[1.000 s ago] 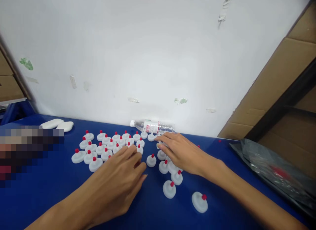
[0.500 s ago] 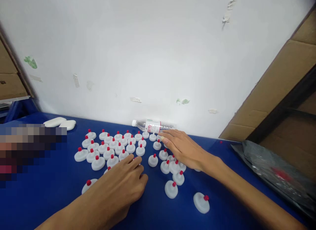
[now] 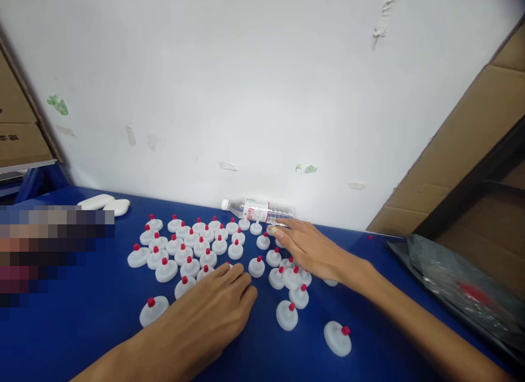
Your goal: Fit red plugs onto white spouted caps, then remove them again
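Many round white caps (image 3: pixel 166 271) with red-tipped spouts stand in a cluster on the blue table. My left hand (image 3: pixel 227 300) is low at the cluster's front edge, back up, fingers curled downward. Its fingertips are hidden; part of a red-tipped cap shows just beyond the knuckles. Stretched over the right-hand caps is my right hand (image 3: pixel 309 245), palm down, fingers extended and thumb apart. Beside its fingertips are caps without a red tip (image 3: pixel 256 228), near a clear plastic bottle (image 3: pixel 256 210) lying on its side.
Behind the blue table (image 3: pixel 82 333) rises a white wall (image 3: pixel 246 97). Two white oval objects (image 3: pixel 117 208) lie at the back left, beside a blurred-out area. On the right are a dark plastic bag (image 3: pixel 451 283) and cardboard (image 3: pixel 455 146). A lone cap (image 3: pixel 337 339) stands front right.
The whole view has shifted slightly. My left hand has moved a little right and down, showing more caps beside it. The right hand stays over the same caps.
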`<state>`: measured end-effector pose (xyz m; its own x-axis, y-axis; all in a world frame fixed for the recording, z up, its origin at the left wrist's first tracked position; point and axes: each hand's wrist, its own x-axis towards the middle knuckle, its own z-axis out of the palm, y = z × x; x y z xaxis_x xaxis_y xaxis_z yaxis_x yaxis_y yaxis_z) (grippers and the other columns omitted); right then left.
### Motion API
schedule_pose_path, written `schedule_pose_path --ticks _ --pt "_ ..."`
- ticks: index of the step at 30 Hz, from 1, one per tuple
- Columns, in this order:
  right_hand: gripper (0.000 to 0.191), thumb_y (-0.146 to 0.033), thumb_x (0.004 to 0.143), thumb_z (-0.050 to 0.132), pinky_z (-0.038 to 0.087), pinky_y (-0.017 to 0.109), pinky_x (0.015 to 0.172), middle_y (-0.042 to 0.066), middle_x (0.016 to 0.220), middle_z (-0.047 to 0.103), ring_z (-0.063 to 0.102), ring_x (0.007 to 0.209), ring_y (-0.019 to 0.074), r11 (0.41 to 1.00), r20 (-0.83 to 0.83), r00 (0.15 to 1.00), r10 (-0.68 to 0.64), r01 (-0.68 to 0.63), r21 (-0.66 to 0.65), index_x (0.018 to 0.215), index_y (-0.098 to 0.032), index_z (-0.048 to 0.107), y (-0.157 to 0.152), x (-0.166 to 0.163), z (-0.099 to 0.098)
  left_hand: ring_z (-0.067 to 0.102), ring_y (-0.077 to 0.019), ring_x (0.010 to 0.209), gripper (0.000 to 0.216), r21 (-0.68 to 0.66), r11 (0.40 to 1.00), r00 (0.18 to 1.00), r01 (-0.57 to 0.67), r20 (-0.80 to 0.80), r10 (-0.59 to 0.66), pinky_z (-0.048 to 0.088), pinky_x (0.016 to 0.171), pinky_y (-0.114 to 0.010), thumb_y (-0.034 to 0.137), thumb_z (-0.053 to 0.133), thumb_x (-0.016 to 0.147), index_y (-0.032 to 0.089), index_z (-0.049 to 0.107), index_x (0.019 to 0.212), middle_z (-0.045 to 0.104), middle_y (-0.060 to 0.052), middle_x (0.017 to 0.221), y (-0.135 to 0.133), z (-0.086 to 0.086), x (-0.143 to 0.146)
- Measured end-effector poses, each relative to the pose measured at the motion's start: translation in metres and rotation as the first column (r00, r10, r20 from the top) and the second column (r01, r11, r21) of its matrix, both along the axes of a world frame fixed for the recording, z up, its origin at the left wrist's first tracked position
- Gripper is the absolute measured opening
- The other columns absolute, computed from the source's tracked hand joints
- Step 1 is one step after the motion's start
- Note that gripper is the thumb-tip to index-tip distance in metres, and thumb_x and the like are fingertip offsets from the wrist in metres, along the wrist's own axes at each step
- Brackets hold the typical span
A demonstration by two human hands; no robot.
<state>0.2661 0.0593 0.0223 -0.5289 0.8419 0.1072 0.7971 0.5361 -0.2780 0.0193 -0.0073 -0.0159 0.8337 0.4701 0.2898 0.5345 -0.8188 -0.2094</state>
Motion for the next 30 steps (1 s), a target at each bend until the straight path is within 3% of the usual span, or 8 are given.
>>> schedule_pose_path --ticks 3,6,10,12,18,24,30 --pt "0.068 -0.062 0.103 0.015 0.021 0.053 0.120 0.011 0.154 0.047 0.030 0.149 0.0289 0.999 -0.007 1.000 -0.009 0.008 -0.051 0.144 -0.023 0.054 0.001 0.001 -0.004 0.058 -0.0222 0.087 0.018 -0.054 0.998 1.000 -0.013 0.024 0.014 0.045 0.084 -0.035 0.002 0.054 0.088 0.018 0.061 0.094 0.065 -0.005 0.092 -0.001 0.002 0.001" --pt "0.067 -0.061 0.103 0.015 0.025 0.053 0.119 0.011 0.151 0.049 0.035 0.145 0.0293 1.000 -0.022 1.000 -0.011 0.010 -0.025 0.143 -0.023 0.054 0.000 0.001 -0.003 0.059 -0.0205 0.090 0.023 -0.126 0.992 0.999 -0.030 0.038 0.035 0.046 0.089 -0.033 -0.001 0.051 0.089 0.019 0.060 0.097 0.065 -0.004 0.094 -0.003 0.003 0.001" --pt "0.061 -0.056 0.105 0.016 0.041 0.052 0.104 0.011 0.125 0.063 0.056 0.119 0.0282 0.998 -0.027 1.000 -0.002 0.003 0.055 0.123 -0.023 0.064 0.000 0.000 0.001 0.060 -0.0192 0.093 0.023 -0.178 0.983 0.998 -0.034 0.055 0.044 0.046 0.097 -0.033 0.003 0.046 0.094 0.019 0.061 0.098 0.066 -0.005 0.097 -0.001 -0.002 0.001" --pt "0.062 -0.055 0.105 0.015 0.044 0.051 0.098 0.011 0.113 0.065 0.060 0.109 0.0271 0.997 -0.020 1.000 -0.016 0.017 0.081 0.113 -0.023 0.066 0.001 0.000 0.002 0.060 -0.0193 0.093 0.023 -0.198 0.980 0.997 -0.036 0.057 0.048 0.046 0.098 -0.034 0.003 0.045 0.095 0.019 0.061 0.098 0.066 -0.005 0.098 0.000 -0.006 0.001" --pt "0.062 -0.057 0.105 0.016 0.037 0.051 0.108 0.011 0.132 0.059 0.052 0.126 0.0292 0.999 -0.043 0.999 -0.027 0.029 0.033 0.122 -0.022 0.064 0.000 -0.001 0.000 0.060 -0.0218 0.101 0.025 -0.195 0.980 0.996 -0.049 0.069 0.064 0.045 0.098 -0.035 0.003 0.049 0.093 0.019 0.063 0.107 0.066 -0.007 0.105 0.004 -0.015 -0.002" --pt "0.062 -0.057 0.104 0.014 0.041 0.050 0.102 0.011 0.121 0.062 0.057 0.116 0.0288 0.995 -0.050 0.994 -0.092 0.094 0.025 0.127 -0.025 0.062 0.000 0.000 0.000 0.059 -0.0232 0.095 0.033 -0.228 0.971 0.997 -0.076 0.011 0.081 0.048 0.088 -0.036 -0.005 0.048 0.084 0.020 0.064 0.098 0.064 -0.005 0.099 0.003 -0.009 -0.001" --pt "0.064 -0.058 0.104 0.014 0.039 0.048 0.105 0.011 0.119 0.066 0.057 0.116 0.0284 0.999 -0.032 0.999 -0.010 0.009 -0.034 0.114 -0.021 0.065 0.004 0.001 -0.006 0.058 -0.0213 0.092 0.027 -0.231 0.969 0.996 -0.091 0.001 0.094 0.048 0.086 -0.033 -0.001 0.046 0.090 0.019 0.063 0.096 0.065 -0.005 0.098 0.000 -0.002 0.002"
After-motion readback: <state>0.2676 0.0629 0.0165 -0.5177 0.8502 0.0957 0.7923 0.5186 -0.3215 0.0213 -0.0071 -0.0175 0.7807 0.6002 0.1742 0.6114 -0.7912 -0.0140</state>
